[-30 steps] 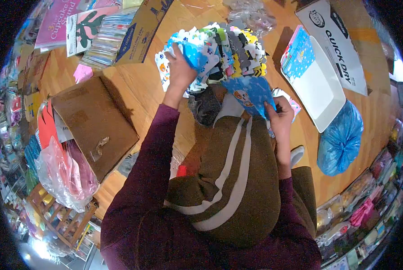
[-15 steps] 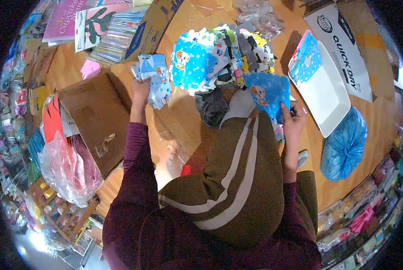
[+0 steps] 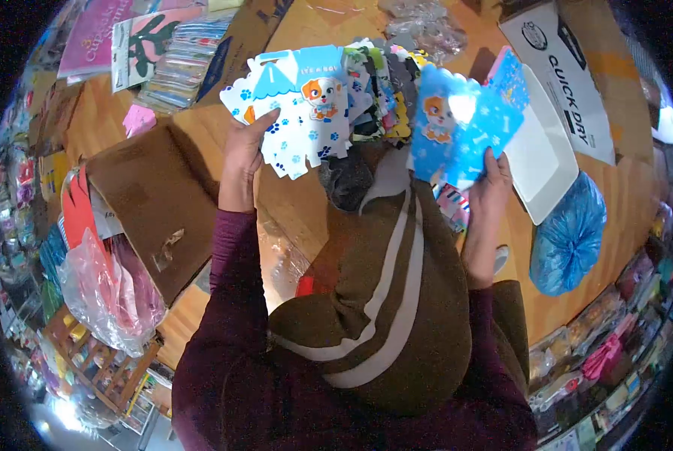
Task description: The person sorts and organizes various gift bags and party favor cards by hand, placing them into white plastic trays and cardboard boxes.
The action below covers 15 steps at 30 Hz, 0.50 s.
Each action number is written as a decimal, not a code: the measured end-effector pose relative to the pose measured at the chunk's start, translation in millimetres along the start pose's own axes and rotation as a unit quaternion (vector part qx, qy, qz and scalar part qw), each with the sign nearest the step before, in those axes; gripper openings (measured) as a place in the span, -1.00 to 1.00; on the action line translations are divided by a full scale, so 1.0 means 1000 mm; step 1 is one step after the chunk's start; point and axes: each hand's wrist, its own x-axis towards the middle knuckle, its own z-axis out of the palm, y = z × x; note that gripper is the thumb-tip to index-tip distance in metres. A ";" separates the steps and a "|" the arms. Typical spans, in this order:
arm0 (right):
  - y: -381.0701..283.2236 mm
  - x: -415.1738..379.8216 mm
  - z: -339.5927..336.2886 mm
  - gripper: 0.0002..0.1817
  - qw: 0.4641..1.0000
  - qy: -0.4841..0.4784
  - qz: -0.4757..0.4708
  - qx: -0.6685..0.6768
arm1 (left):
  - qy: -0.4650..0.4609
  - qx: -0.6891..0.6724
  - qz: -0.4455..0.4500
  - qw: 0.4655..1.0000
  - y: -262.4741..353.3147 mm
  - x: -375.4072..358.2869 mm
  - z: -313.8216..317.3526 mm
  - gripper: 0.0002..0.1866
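My left hand pinches a flat die-cut card box, white with blue paw prints and a puppy picture, held up over the floor. In my right hand is a blue puppy card with scalloped edges, a white glare spot and bone prints; the thumb lies on its face. Behind the two, partly hidden, a row of stacked die-cut cards in green, black, grey and yellow stands on the floor. A striped colourful piece shows below the blue card, near my right wrist.
A white tray with a blue printed card stands at right, beside a blue plastic bag and a "Quick Dry" carton. At left lies a brown cardboard box; packaged goods fill another box behind.
Both hands have risen, bringing their cards up and closer to the camera. The left card has turned to show its printed face and now overlaps the stacked row; the blue card tilts up.
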 end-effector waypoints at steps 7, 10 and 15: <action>0.048 0.021 0.036 -0.83 0.993 -0.023 0.079 0.081 | 0.007 0.006 0.011 1.000 0.000 0.002 0.019 -0.56; 0.063 0.029 0.039 -0.87 0.992 -0.055 0.083 0.081 | 0.015 0.029 0.031 0.999 0.006 0.000 0.022 -0.55; 0.061 0.026 0.042 -0.89 0.993 -0.040 0.093 0.058 | -0.011 0.041 -0.021 0.999 0.002 -0.003 0.032 -0.50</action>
